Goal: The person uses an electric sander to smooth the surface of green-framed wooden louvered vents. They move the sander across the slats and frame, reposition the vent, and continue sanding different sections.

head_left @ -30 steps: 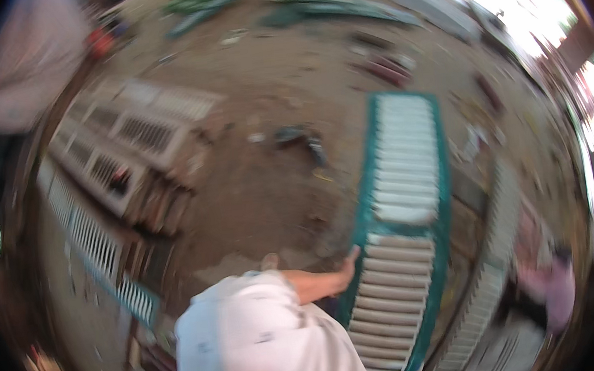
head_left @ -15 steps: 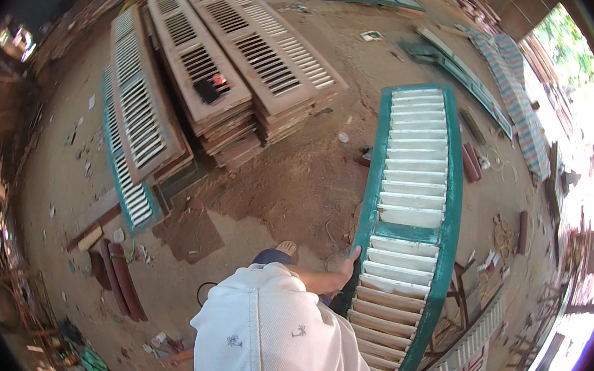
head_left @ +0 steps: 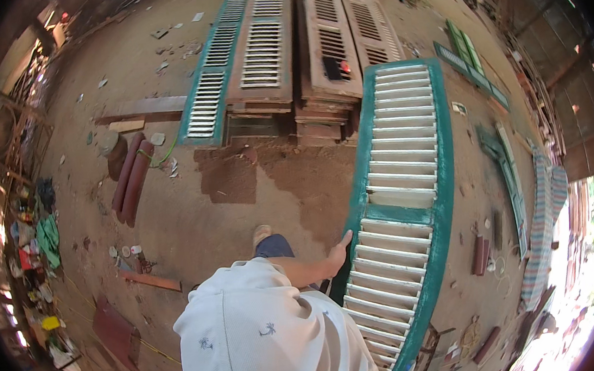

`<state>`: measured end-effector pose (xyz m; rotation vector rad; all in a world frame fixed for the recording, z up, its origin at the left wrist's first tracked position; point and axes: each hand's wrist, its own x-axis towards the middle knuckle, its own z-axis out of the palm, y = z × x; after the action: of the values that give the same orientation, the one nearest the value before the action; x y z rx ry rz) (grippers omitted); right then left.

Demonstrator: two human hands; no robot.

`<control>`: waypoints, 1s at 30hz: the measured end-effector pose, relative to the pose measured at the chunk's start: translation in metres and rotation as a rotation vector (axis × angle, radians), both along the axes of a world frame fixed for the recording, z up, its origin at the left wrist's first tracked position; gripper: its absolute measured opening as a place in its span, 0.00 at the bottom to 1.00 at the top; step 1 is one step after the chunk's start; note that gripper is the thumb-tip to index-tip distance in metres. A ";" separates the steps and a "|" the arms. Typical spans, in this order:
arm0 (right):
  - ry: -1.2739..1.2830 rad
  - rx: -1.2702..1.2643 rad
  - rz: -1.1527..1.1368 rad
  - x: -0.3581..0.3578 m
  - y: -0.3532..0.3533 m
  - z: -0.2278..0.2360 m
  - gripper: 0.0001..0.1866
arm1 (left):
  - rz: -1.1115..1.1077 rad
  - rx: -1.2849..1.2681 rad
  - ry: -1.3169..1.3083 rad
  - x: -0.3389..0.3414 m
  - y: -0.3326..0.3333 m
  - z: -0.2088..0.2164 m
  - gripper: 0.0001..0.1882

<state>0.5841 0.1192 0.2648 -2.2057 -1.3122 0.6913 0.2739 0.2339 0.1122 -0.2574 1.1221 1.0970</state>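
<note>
A long louvred shutter point(head_left: 403, 208), with a green frame and white slats, slants up in front of me on my right side. My left hand point(head_left: 338, 254) grips its left edge near the green middle rail, fingers closed against the frame. The shutter's lower end runs out of sight beside my white shirt point(head_left: 253, 330). My right hand does not show; the shirt and the picture's lower edge hide that side. My foot point(head_left: 262, 234) is on the dirt floor left of the shutter.
Ahead stand stacks of brown louvred shutters point(head_left: 333, 97), a dark flat object point(head_left: 333, 68) lying on one. A green-edged shutter point(head_left: 213, 87) leans beside them. Dark red tubes point(head_left: 133, 180) and a wooden strip point(head_left: 151, 281) lie at left. A striped sheet point(head_left: 544, 224) lies at right.
My view has swung left, so the stacks and floor items appear farther right. The shutter has come round with me, my left hand keeping its hold on the edge.
</note>
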 end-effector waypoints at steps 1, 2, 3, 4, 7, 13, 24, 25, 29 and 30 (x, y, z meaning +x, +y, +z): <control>0.005 0.002 0.031 0.013 -0.003 0.016 0.25 | 0.046 0.013 -0.028 0.001 -0.020 0.034 0.53; 0.015 0.004 0.070 0.021 -0.002 0.033 0.25 | 0.107 0.024 -0.054 -0.007 -0.044 0.072 0.54; 0.024 0.008 0.101 0.035 -0.002 0.051 0.25 | 0.131 0.006 -0.065 0.001 -0.057 0.086 0.54; 0.025 0.015 0.129 0.051 0.000 0.068 0.25 | 0.152 -0.012 -0.077 0.011 -0.068 0.096 0.53; 0.051 0.036 0.240 0.082 0.001 0.119 0.24 | 0.316 0.082 -0.125 0.018 -0.102 0.106 0.54; 0.061 0.063 0.389 0.182 0.006 0.248 0.23 | 0.463 0.160 -0.111 0.065 -0.178 0.233 0.54; -0.191 0.189 0.704 0.275 0.156 0.453 0.22 | 0.811 0.144 0.066 0.142 -0.202 0.470 0.52; -0.220 0.139 0.741 0.249 0.164 0.469 0.23 | 0.826 0.123 0.035 0.130 -0.209 0.479 0.52; -0.283 0.107 0.837 0.177 0.186 0.488 0.27 | 0.912 0.115 0.022 0.089 -0.223 0.554 0.52; -0.266 0.110 0.867 0.159 0.195 0.492 0.28 | 0.955 0.170 0.097 0.096 -0.223 0.587 0.52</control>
<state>0.7433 0.3139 0.7568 -1.6115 -2.4130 0.5882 0.3697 0.0106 0.6989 -0.6462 0.9829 2.0517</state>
